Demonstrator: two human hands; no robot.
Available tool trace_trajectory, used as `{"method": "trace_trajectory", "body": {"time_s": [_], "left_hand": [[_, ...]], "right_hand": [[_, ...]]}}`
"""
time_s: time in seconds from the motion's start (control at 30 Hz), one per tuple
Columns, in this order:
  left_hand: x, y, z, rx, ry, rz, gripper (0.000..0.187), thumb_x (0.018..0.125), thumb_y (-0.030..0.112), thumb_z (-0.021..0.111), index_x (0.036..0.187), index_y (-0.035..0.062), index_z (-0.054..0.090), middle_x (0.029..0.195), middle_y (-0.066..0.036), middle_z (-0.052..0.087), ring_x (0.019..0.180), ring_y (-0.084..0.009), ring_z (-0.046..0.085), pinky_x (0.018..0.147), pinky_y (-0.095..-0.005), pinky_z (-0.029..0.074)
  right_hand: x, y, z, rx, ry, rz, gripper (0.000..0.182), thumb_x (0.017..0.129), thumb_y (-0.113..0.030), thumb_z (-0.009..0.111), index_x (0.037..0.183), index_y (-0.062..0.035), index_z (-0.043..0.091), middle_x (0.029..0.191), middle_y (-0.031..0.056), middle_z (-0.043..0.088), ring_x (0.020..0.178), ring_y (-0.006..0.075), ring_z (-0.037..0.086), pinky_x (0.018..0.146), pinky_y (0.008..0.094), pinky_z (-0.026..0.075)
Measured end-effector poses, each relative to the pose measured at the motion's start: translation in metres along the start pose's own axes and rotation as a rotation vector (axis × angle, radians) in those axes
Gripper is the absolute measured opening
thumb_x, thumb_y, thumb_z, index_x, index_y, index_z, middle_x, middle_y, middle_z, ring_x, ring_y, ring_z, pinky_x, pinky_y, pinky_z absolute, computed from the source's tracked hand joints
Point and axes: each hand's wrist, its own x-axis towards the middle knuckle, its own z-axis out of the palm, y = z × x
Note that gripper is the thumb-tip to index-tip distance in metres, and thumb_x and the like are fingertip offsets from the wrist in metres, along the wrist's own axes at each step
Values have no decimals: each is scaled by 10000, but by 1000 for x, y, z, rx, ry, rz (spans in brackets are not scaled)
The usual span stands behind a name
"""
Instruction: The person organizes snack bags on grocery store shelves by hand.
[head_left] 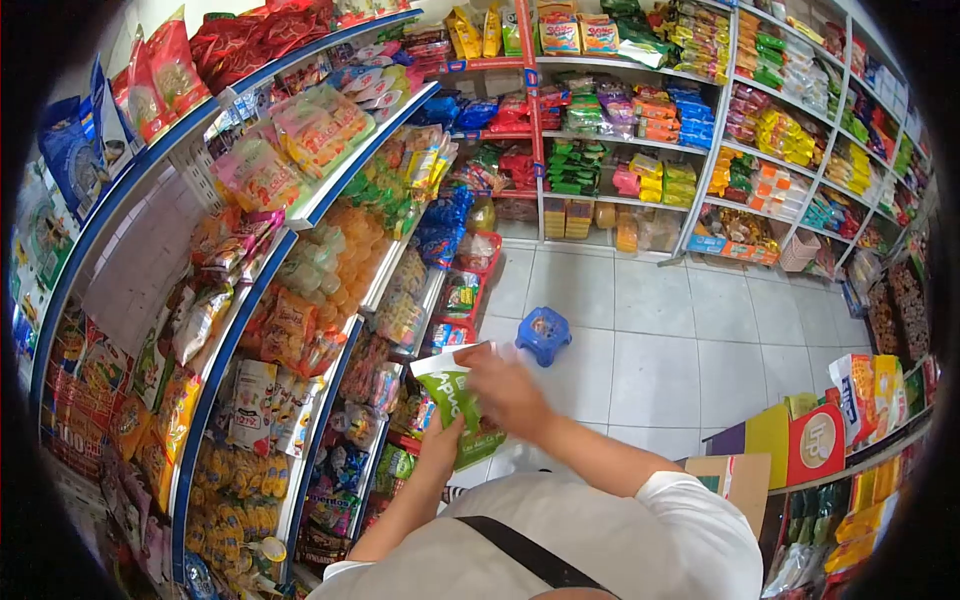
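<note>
A green packet (pixel 443 386) with white lettering and a brown part is held upright in front of my body. My left hand (pixel 440 446) is closed around its lower left side. My right hand (pixel 507 388) is over the packet's upper right side, smeared by motion. Whether its fingers grip the packet cannot be made out. Just left of the packet, small colourful packs (pixel 412 412) sit on the low shelf.
Shelving packed with snack bags (pixel 290 330) runs along my left. More stocked shelves (pixel 620 110) line the back and right. A blue plastic stool (pixel 544 335) stands on the white tiled floor (pixel 650 375). A cardboard box (pixel 745 482) lies near my right elbow.
</note>
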Motion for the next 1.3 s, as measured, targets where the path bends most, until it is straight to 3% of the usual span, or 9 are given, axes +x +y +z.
{"method": "trace_trajectory", "body": {"time_s": [0.07,0.23,0.33,0.53,0.67,0.9,1.0,1.23,1.3], "left_hand": [[0,5,10,-289,36,-86,317,869,99,466,1177,40,422,1085,-78,532,987,-159,503,837,-299,406],[14,18,-23,5,147,107,316,873,96,455,1184,44,425,1059,-88,542,932,-164,528,810,-296,421],[9,38,-45,-157,229,104,320,871,87,456,1188,48,430,1055,-94,551,909,-167,541,794,-298,430],[51,-35,-78,253,286,307,421,886,142,459,1281,38,361,1175,-99,496,1027,-171,490,885,-294,388],[25,-2,-23,62,136,256,453,885,165,465,1297,22,342,1230,-96,464,1085,-157,449,912,-271,354],[10,59,-85,-365,377,305,402,874,215,481,1229,39,413,1139,-94,525,1005,-182,522,839,-312,435],[-16,120,-104,-402,578,605,434,886,206,464,1264,22,356,1193,-97,479,1044,-200,488,907,-320,383],[15,299,-214,-541,321,1187,352,933,224,314,1257,87,312,1240,-115,427,1116,-268,450,968,-437,349],[10,355,-231,-336,223,873,566,910,407,356,1308,23,236,1297,-191,361,1182,-312,381,976,-423,353]], "right_hand": [[-3,-16,28,68,-74,-157,404,640,-62,620,1032,-78,524,1117,118,512,1149,329,410,969,514,270],[-19,11,38,57,-116,-206,394,648,-52,625,1032,-54,540,1083,133,520,1103,317,447,993,444,288],[-59,58,51,145,-272,189,389,654,-4,617,1031,-47,536,1119,146,514,1144,348,424,981,457,309],[-12,-10,32,183,115,-169,461,598,44,623,1036,-69,536,1131,163,507,1092,397,451,925,481,370],[-3,-18,56,55,-86,-354,484,637,29,611,1098,-92,522,1157,148,494,1083,400,451,907,477,383],[-84,82,70,115,-292,245,509,651,40,542,1152,-32,487,1222,169,463,1168,359,396,963,393,342],[-136,107,67,74,-315,434,441,696,50,490,1134,3,489,1101,196,536,1068,340,488,926,358,370],[-214,187,77,236,-331,847,360,748,4,503,1108,2,518,1012,187,569,929,302,564,820,352,444],[-218,214,92,215,-322,902,352,753,1,507,1105,5,519,1000,184,573,920,298,566,806,350,450]]}}
